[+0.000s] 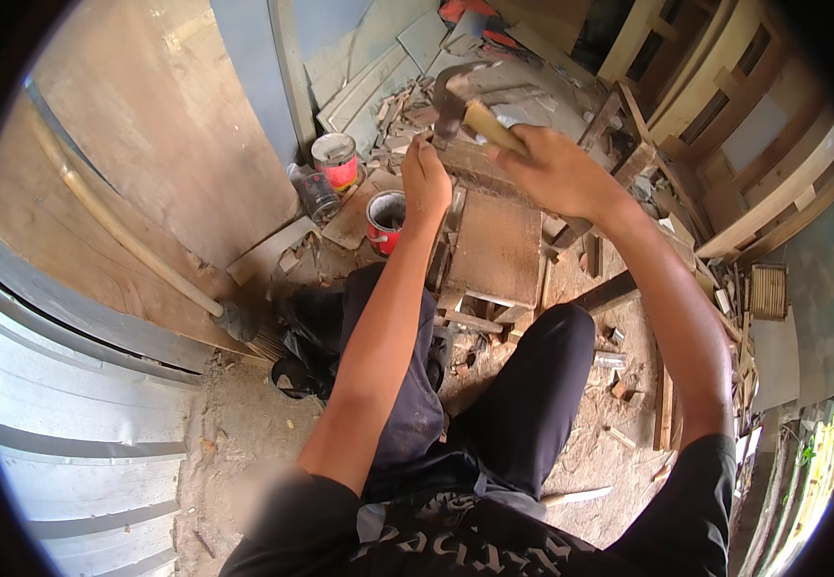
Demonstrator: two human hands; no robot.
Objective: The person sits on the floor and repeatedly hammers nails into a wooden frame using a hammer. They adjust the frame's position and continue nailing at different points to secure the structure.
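Note:
My right hand (554, 171) is wrapped round the pale wooden handle of a claw hammer (490, 127). The hammer's dark metal head is raised and slightly blurred, just beyond the fingertips of my left hand (426, 181). Those left fingers are pressed together at the left end of a wooden piece (480, 165); anything pinched in them is too small or hidden to make out. Nearer to me, between my hands and knees, stands a low wooden bench (496, 240) with a worn, flat top.
Two red paint cans (338, 165) stand left of the bench, with a clear container (319, 196) close by. Wood offcuts (400, 120) are heaped behind. A broom (128, 231) leans against boards at left. Wooden frames (734, 125) stand at right, and scraps litter the dirt floor.

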